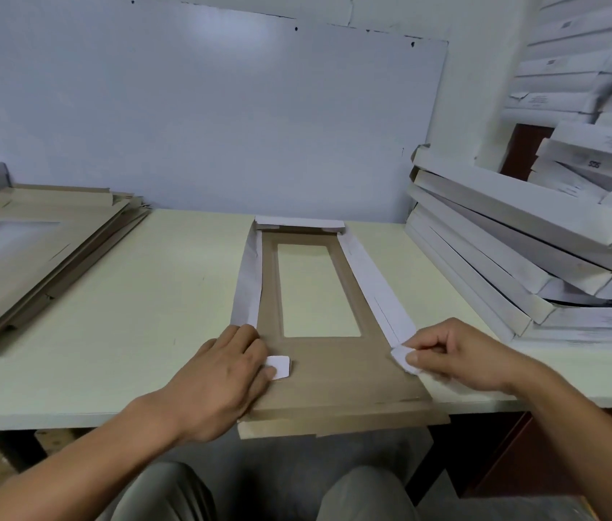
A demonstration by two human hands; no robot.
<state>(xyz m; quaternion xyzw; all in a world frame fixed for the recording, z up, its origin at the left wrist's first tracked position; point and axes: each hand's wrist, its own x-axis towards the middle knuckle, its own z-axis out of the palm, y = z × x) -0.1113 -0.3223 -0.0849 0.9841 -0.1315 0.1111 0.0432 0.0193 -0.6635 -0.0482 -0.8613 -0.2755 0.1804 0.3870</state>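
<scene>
A flat brown cardboard box blank (334, 374) with a rectangular window cut-out lies on the pale table, its near flap hanging over the front edge. White side flaps stand partly folded up along both long edges and at the far end. My left hand (221, 381) lies on the blank's near left corner, its fingers pressing a small white tab (280, 367) down onto the brown surface. My right hand (462, 355) pinches the small white tab (402, 361) at the near right corner, at the end of the right side flap (375, 291).
A stack of flat brown blanks (33, 257) lies at the left of the table (146, 314). Folded white boxes (522, 257) are piled at the right, with more stacked high behind them. A white board covers the wall behind.
</scene>
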